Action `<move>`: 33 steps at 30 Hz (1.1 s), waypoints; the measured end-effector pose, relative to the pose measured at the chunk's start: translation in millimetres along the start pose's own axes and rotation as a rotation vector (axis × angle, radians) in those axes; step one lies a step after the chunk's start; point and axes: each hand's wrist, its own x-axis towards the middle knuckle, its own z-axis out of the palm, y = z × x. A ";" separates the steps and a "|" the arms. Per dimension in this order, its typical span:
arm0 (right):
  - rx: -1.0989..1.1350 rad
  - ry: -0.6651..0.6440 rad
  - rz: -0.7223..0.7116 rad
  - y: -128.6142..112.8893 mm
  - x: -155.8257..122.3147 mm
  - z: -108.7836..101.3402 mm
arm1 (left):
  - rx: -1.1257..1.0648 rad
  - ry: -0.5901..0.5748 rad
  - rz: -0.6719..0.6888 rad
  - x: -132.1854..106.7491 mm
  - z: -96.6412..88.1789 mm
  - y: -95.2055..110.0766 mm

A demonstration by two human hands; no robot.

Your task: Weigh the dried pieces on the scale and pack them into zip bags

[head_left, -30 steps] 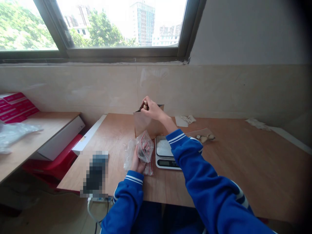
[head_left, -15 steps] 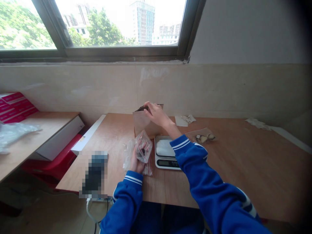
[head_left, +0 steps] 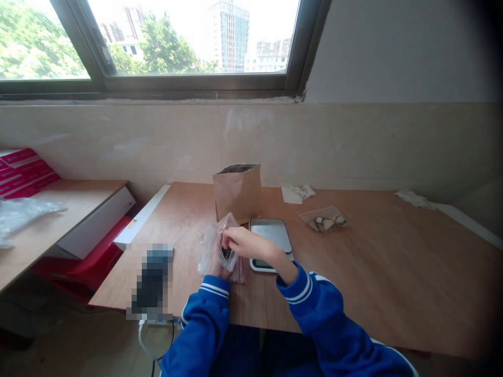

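Observation:
My left hand (head_left: 217, 262) is wrapped round a clear zip bag (head_left: 228, 221) and keeps its mouth apart. Something dark shows inside the bag, too small to name. At the bag's mouth, my right hand (head_left: 249, 243) points down with its fingers pinched together at the tips; what they hold, if anything, is hidden. Behind both hands stands an upright brown paper bag (head_left: 238, 196), its top open on dark contents. A kitchen scale (head_left: 272, 233) with a metal plate lies just right of the zip bag, partly covered by my right forearm.
More clear plastic bags (head_left: 206, 251) lie beside my left hand. A zip bag with pale pieces (head_left: 328, 220) is right of the scale. Crumpled tissue (head_left: 302, 192) sits near the wall. A blurred-out dark object (head_left: 151, 280) with a white cable lies at the left edge.
My right hand has come from the paper bag's mouth down and toward me, to the mouth of the zip bag. My left hand stays in place.

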 end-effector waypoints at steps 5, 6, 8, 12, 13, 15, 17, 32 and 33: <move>-0.198 0.052 0.067 25.1 -4.4 27.2 | 0.006 -0.090 -0.044 -0.7 -0.6 -3.6; -0.219 0.054 0.066 28.9 -5.5 30.5 | 0.021 -0.105 -0.057 -1.6 -0.1 -3.8; -0.239 0.065 0.059 34.9 -7.8 35.7 | 0.047 -0.114 -0.064 -3.2 1.0 -4.1; -0.211 0.099 0.057 40.3 -10.8 41.0 | 0.059 -0.109 -0.034 -5.5 4.9 -3.7; -0.197 0.105 0.057 40.3 -11.3 41.1 | 0.060 -0.102 -0.023 -6.0 6.1 -3.5; -0.164 0.107 0.046 38.9 -12.2 39.8 | 0.060 -0.091 0.002 -6.6 8.0 -3.1; -0.128 0.109 0.026 36.2 -13.5 37.1 | 0.060 -0.085 0.010 -6.3 7.9 -3.1; 0.184 0.224 -0.022 33.4 -17.3 23.0 | 0.080 -0.071 -0.039 -3.0 -1.1 -2.6; 0.239 0.258 -0.010 33.6 -17.2 21.7 | 0.075 -0.071 -0.043 -3.3 0.4 -2.4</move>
